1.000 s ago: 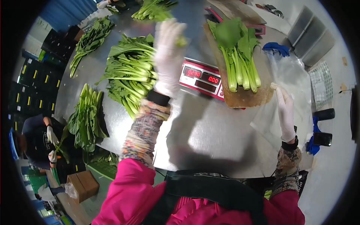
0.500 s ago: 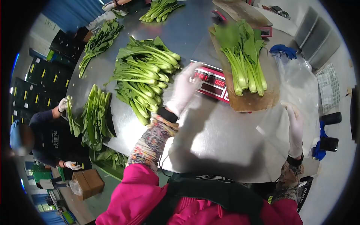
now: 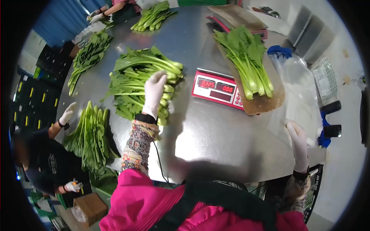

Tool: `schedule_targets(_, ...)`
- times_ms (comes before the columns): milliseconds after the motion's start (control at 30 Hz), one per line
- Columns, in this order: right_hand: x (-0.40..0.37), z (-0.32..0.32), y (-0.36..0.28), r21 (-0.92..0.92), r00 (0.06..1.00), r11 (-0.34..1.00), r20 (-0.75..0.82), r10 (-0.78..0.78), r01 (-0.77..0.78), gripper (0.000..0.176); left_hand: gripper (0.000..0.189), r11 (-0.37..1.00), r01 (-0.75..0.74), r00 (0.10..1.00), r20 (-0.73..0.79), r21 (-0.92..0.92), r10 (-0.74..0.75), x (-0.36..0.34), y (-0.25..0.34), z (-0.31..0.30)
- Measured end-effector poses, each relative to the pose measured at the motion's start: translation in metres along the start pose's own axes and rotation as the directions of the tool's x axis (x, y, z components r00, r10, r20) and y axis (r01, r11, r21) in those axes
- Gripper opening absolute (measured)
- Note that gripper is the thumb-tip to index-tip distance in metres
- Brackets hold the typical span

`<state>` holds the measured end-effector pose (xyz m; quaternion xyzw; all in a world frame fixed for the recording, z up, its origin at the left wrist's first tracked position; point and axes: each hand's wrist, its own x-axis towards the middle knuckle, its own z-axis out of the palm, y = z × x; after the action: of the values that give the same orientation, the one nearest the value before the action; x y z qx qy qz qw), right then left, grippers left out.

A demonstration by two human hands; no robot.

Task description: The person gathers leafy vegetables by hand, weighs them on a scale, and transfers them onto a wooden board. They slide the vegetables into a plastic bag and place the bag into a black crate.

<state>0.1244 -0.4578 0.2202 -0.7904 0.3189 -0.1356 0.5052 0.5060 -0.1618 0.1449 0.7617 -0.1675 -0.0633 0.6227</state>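
Note:
Gloved in white, my left hand (image 3: 155,94) is over the large pile of leafy greens (image 3: 133,86), its fingers bent together near the pale stalks; whether a stalk is in them is hidden. My right hand (image 3: 296,144), also gloved, pinches the edge of a clear plastic bag (image 3: 298,104) at the right. Between them stands a red and white scale (image 3: 216,87) with lit red digits. A brown board (image 3: 266,101) rests over the scale and carries several stalks of greens (image 3: 248,65).
A co-worker (image 3: 50,158) stands at the left beside another bunch (image 3: 92,131). More greens (image 3: 90,56) lie at the far left, others (image 3: 152,17) at the back. A second person (image 3: 119,9) is at the top. A phone (image 3: 332,131) and blue cloth (image 3: 279,51) are right.
My left hand has moved left from the scale to the pile. The scale's digits differ. My right hand has shifted slightly down. The co-worker's raised hand no longer holds a stalk.

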Motion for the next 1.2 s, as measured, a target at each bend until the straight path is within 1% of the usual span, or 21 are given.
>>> schedule_targets(100, 0.035, 0.008, -0.004, -0.165, 0.974, 0.977, -0.157, -0.165, 0.138, 0.03, 0.032, 0.971, 0.179, 0.954, 0.27, -0.159, -0.132, -0.017, 0.03, 0.049)
schedule_targets(133, 0.056, 0.01, -0.012, -0.232, 0.951, 0.952, -0.188, -0.244, 0.199, 0.031, 0.037, 0.972, 0.128, 0.932, 0.358, -0.195, -0.051, -0.02, 0.036, 0.069)
schedule_targets(167, 0.082, 0.007, -0.009, -0.288, 0.929, 0.93, -0.224, -0.296, 0.227, 0.033, 0.042, 0.95, 0.221, 0.883, 0.459, -0.22, -0.099, -0.023, 0.047, 0.086)
schedule_targets(200, 0.111, 0.005, -0.005, -0.343, 0.9, 0.904, -0.257, -0.353, 0.256, 0.035, 0.048, 0.954, 0.262, 0.834, 0.531, -0.142, -0.15, -0.025, 0.059, 0.105)
schedule_targets(300, 0.202, 0.011, 0.016, -0.425, 0.864, 0.882, -0.346, -0.366, 0.203, 0.043, 0.056, 0.913, 0.371, 0.765, 0.613, -0.17, -0.197, -0.012, 0.074, 0.159)
schedule_targets(367, 0.231, 0.011, 0.025, -0.499, 0.835, 0.85, -0.387, -0.391, 0.167, 0.046, 0.054, 0.947, 0.317, 0.769, 0.598, -0.049, -0.227, 0.01, 0.065, 0.186)
schedule_targets(400, 0.229, 0.019, 0.016, -0.376, 0.971, 0.925, -0.193, -0.141, 0.059, 0.046, 0.043, 0.959, 0.284, 0.786, 0.573, -0.002, -0.232, 0.01, 0.069, 0.19)
schedule_targets(433, 0.224, 0.029, 0.007, -0.279, 0.992, 0.956, 0.052, 0.112, -0.093, 0.046, 0.037, 0.991, 0.136, 0.812, 0.574, -0.003, -0.11, 0.021, 0.04, 0.195)
schedule_targets(500, 0.171, 0.037, -0.013, -0.097, 0.97, 0.993, 0.241, -0.037, 0.062, 0.04, 0.038, 0.992, 0.121, 0.779, 0.623, -0.039, -0.07, 0.012, 0.045, 0.16)
schedule_targets(567, 0.102, 0.069, -0.01, 0.287, 0.956, 0.948, 0.289, 0.053, -0.139, 0.03, 0.041, 0.992, 0.03, 0.775, 0.625, 0.119, -0.098, -0.006, 0.043, 0.116)
schedule_targets(633, 0.03, 0.104, 0.002, 0.267, 0.945, 0.961, 0.326, -0.027, -0.065, 0.023, 0.038, 0.99, 0.116, 0.621, 0.772, 0.085, -0.139, -0.022, 0.022, 0.075)
schedule_targets(700, -0.045, 0.147, 0.0, 0.435, 0.907, 0.854, 0.412, 0.092, -0.284, 0.025, 0.035, 0.965, 0.22, 0.56, 0.793, 0.139, -0.242, -0.046, 0.02, 0.051)
schedule_targets(767, -0.085, 0.197, 0.017, 0.464, 0.81, 0.775, 0.577, 0.104, -0.429, 0.032, 0.037, 0.955, 0.257, 0.397, 0.885, 0.15, -0.245, -0.054, 0.006, 0.038)
schedule_targets(800, -0.099, 0.226, 0.048, 0.307, 0.803, 0.891, 0.588, 0.099, -0.335, 0.035, 0.036, 0.968, 0.131, 0.475, 0.843, 0.216, -0.252, -0.061, -0.009, 0.042)
schedule_targets(833, -0.104, 0.233, 0.05, 0.285, 0.752, 0.89, 0.653, 0.091, -0.356, 0.031, 0.036, 0.958, 0.01, 0.548, 0.8, 0.287, -0.246, -0.07, -0.024, 0.05)
schedule_targets(900, -0.105, 0.211, 0.037, 0.052, 0.792, 0.996, 0.604, -0.085, 0.067, 0.023, 0.035, 0.818, -0.308, 0.588, 0.773, 0.487, -0.238, -0.082, -0.022, 0.072)
schedule_targets(933, -0.11, 0.198, 0.037, -0.066, 0.819, 0.931, 0.501, -0.28, 0.359, 0.022, 0.032, 0.832, -0.277, 0.63, 0.745, 0.481, -0.22, -0.092, -0.021, 0.081)
schedule_targets(967, -0.112, 0.185, 0.04, -0.053, 0.778, 0.82, 0.357, -0.517, 0.57, 0.026, 0.032, 0.836, -0.274, 0.617, 0.754, 0.475, -0.226, -0.1, -0.019, 0.088)
schedule_targets(1033, -0.12, 0.157, 0.034, -0.377, 0.808, 0.719, 0.356, -0.469, 0.584, 0.035, 0.031, 0.78, -0.326, 0.748, 0.651, 0.534, -0.133, -0.111, -0.017, 0.101)
schedule_targets(1167, -0.142, 0.133, 0.067, -0.689, 0.718, 0.36, 0.338, -0.608, 0.629, 0.045, 0.025, 0.802, -0.334, 0.798, 0.602, 0.496, -0.04, -0.115, -0.03, 0.118)
schedule_targets(1200, -0.138, 0.139, 0.077, -0.779, 0.758, 0.302, 0.312, -0.573, 0.549, 0.047, 0.024, 0.8, -0.371, 0.785, 0.619, 0.471, 0.0, -0.113, -0.032, 0.123)
